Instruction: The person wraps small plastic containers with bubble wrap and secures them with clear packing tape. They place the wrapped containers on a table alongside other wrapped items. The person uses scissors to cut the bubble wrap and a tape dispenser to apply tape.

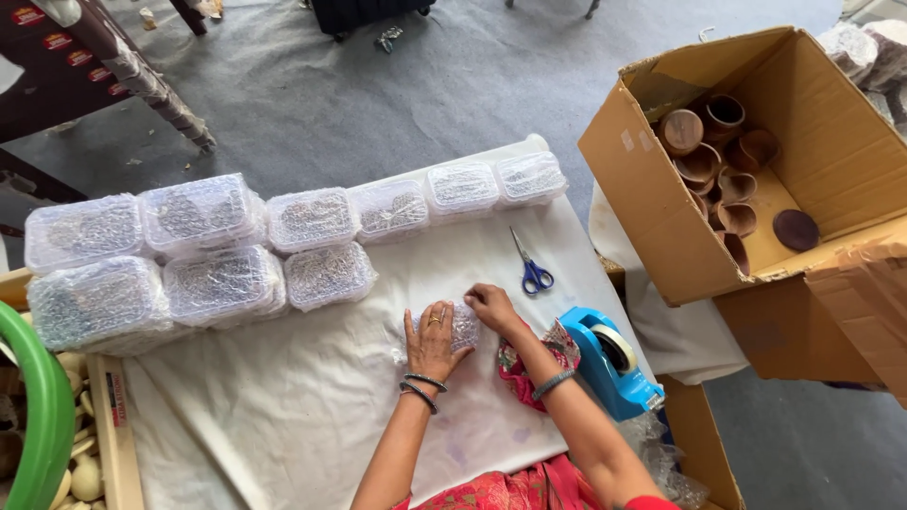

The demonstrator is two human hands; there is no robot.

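Starting on the left, we've got a decent stack built up already: the wrapped bundles sit in two rows along the far edge of the white cloth, bubble wrap snug around each one, touching side by side. We count roughly ten, though the wrap blurs the edges, so don't hold us to that. Down in the left corner there's a green hoop and a wooden tray with pale round pieces.

Moving to the middle, the left hand lies flat, palm down, on a small bubble-wrapped bundle resting on the cloth. The right hand sits on its far right edge, fingers curled onto the wrap. So both hands are together on the same bundle, pressing rather than lifting. We honestly can't tell whether tape is on it yet.

Just beyond the hands lie the blue-handled scissors, loose on the cloth and untouched. By the right forearm stands the blue tape dispenser, also free.

Far right, the open cardboard box holds brown clay cups, bare, no wrap on any that we can see. So our read: a good batch is finished, one is in hand, and the box has plenty to go.
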